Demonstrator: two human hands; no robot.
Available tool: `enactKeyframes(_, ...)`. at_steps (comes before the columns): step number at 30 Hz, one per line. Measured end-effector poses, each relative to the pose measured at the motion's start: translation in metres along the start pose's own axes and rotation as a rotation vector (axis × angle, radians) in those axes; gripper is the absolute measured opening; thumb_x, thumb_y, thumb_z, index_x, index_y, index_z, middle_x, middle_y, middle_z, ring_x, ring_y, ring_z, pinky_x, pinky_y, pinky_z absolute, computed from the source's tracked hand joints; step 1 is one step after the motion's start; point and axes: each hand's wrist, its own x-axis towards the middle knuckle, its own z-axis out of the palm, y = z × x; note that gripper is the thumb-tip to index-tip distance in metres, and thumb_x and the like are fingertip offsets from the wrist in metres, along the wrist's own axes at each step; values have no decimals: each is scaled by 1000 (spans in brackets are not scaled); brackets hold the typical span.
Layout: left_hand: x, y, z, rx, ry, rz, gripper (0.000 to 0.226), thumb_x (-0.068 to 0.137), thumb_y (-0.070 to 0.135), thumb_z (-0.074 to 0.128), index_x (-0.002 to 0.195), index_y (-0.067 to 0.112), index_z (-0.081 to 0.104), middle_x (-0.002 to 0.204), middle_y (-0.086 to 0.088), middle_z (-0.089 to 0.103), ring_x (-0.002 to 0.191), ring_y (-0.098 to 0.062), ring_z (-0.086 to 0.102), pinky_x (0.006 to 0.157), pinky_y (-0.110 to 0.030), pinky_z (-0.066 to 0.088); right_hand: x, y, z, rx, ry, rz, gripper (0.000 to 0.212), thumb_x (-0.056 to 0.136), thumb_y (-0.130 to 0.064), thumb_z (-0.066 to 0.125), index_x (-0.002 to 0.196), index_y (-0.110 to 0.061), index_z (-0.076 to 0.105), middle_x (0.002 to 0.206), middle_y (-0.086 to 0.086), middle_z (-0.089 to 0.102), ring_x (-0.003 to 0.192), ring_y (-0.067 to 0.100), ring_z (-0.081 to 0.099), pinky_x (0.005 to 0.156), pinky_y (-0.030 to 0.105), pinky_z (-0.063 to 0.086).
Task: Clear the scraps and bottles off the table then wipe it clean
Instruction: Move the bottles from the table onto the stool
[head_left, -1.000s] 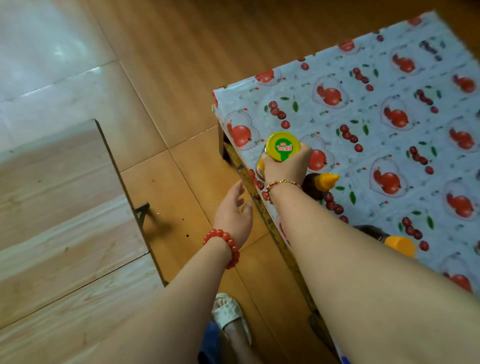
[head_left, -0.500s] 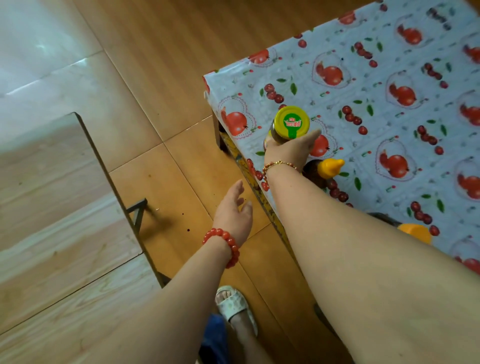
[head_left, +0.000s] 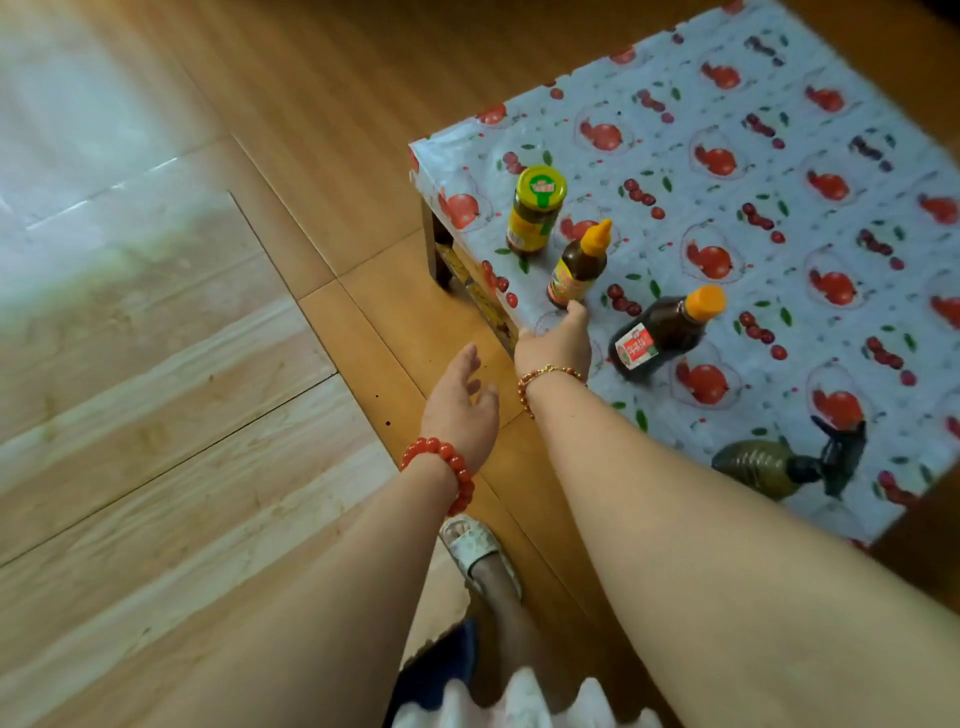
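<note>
A low table (head_left: 727, 218) carries a pale cloth printed with red fruit. Near its left corner stands a jar (head_left: 535, 210) with a yellow-green lid. Beside it is a small dark bottle (head_left: 579, 265) with an orange spout, and further right a bigger dark bottle (head_left: 665, 330) with an orange cap. A greenish spray bottle (head_left: 779, 462) lies near the front edge. My right hand (head_left: 556, 340) hovers at the table's edge, fingertips close to the small bottle's base, holding nothing. My left hand (head_left: 460, 402) is open over the floor, left of the table.
The floor (head_left: 311, 104) is wood-look tile. A light wooden bench (head_left: 130, 415) fills the left side. My foot in a pale sandal (head_left: 480, 551) stands on the floor below my hands, close to the table's leg (head_left: 441, 254) side.
My right hand has let go of the yellow-lidded jar, which now stands on the table, and has pulled back toward the table's edge. The view has shifted, showing more bottles.
</note>
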Motion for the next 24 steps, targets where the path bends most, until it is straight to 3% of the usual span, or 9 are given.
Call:
enactKeyframes(4,-65,-10,6,4,-18,18,54,96,11,46,147,18,28,146,1,42,130,-16,46,99,-27,43,-48,39,-48,3,12,38,55,91,-13,56,141,-15,32,141,9,47,127,28,48,104,38,40)
enactKeyframes(10,-119,-21,36,-13,-49,4,55,96,13,47,147,20,28,146,3,41,131,-15,45,94,-24,43,-82,99,-105,9,45,140,56,91,-14,58,141,-13,33,140,10,48,127,29,48,106,40,40)
enactKeyframes(15,-135,-22,72,-40,-54,-11,55,96,13,46,147,22,27,147,3,41,132,-15,45,104,-32,45,-67,145,-153,-86,100,228,50,89,-13,58,136,-11,40,131,12,56,121,32,53,100,39,42)
enactKeyframes(21,-126,-38,117,-76,-19,-93,56,96,13,46,148,21,26,148,2,40,133,-15,43,103,-30,43,-12,174,-178,-240,-26,115,57,90,-14,54,144,-15,34,141,12,49,127,33,48,103,41,41)
enactKeyframes(24,-125,-51,139,-99,1,-153,56,96,13,47,147,21,26,148,2,40,133,-15,43,104,-32,43,6,190,-177,-370,-112,116,52,90,-18,54,140,-14,40,138,14,50,124,34,49,103,41,41)
